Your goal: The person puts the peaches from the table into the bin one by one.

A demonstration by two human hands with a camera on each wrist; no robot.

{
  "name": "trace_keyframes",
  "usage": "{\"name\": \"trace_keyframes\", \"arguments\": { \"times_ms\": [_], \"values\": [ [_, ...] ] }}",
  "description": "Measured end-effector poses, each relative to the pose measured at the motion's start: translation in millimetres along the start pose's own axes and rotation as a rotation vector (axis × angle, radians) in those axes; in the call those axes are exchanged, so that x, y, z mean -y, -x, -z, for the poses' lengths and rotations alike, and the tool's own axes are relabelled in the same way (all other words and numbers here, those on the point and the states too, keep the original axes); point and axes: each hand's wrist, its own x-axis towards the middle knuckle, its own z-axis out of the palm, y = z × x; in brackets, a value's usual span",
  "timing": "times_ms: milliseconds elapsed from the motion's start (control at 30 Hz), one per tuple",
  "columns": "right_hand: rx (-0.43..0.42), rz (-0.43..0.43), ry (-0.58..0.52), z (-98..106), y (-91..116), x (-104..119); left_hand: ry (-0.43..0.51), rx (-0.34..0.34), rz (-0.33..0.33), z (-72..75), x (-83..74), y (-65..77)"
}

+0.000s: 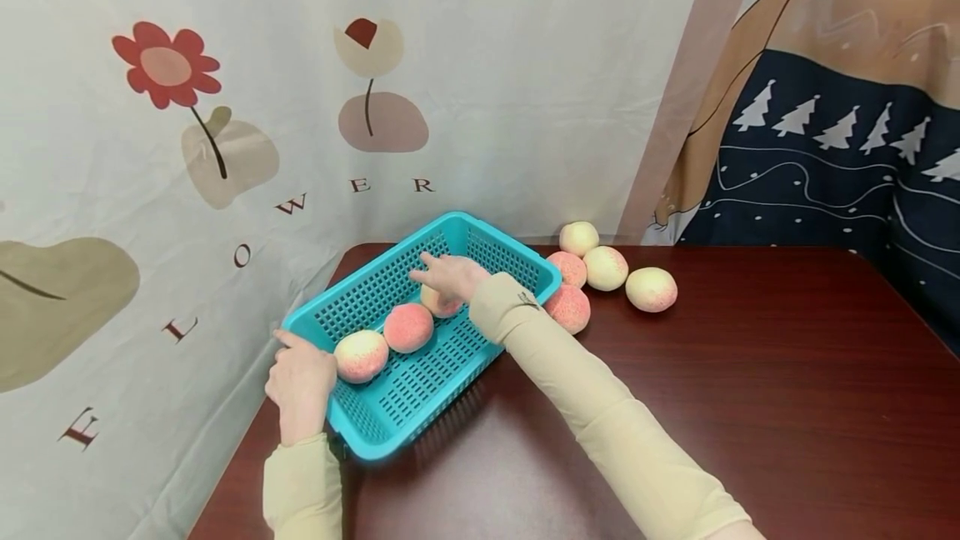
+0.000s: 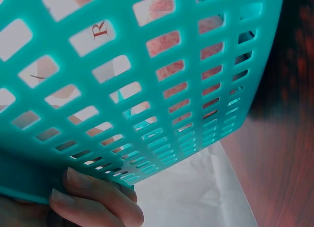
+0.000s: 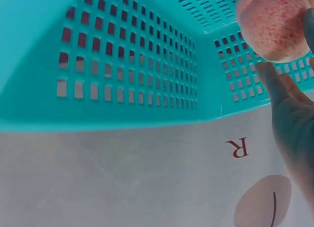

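A turquoise plastic basket (image 1: pixel 360 290) with slotted walls stands at an angle on the table. Three peaches lie in a row inside: a pale one blushed pink (image 1: pixel 362 357), a pinker one (image 1: pixel 408 327) and a third peach (image 1: pixel 437 302) partly hidden below my right hand. My left hand (image 1: pixel 302 377) grips the basket's near left rim; the left wrist view shows its fingers (image 2: pixel 95 197) curled beneath that rim. Inside the basket, my right hand (image 1: pixel 452 276) is over the third peach with fingers extended. In the right wrist view, straight fingers (image 3: pixel 282 92) are beside that peach (image 3: pixel 274 25).
Several more peaches sit on the dark red-brown table (image 1: pixel 750 373), right of the basket; one pink peach (image 1: pixel 567 309) is close against its right end. A pale curtain (image 1: pixel 525 107) with flower prints hangs behind and to the left. A dark tree-patterned cloth (image 1: pixel 810 182) hangs at the back right.
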Motion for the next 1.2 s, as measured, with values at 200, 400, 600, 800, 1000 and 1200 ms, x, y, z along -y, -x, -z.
{"name": "trace_keyframes", "arguments": {
  "times_ms": [200,400,600,800,1000,1200],
  "values": [
    [-0.007,-0.025,-0.066,1.1,4.3,-8.5,-0.002,0.018,0.001,0.9,-0.4,0.3],
    [0.002,-0.012,-0.106,6.5,14.4,-20.0,-0.003,0.018,0.002,0.5,0.9,0.0],
    [-0.04,0.005,-0.158,17.1,30.7,-34.7,0.009,0.015,0.001,-0.5,0.6,-0.5],
    [-0.092,-0.029,-0.278,20.6,55.1,-49.7,0.01,0.016,0.002,-0.7,1.1,-1.2],
    [-0.177,-0.076,-0.364,14.4,81.9,-63.1,0.006,0.019,0.002,-1.5,1.9,-2.4],
    [-0.293,-0.1,-0.406,0.6,107.8,-77.5,0.006,0.029,0.012,-2.3,0.5,-3.0]
  ]
}}
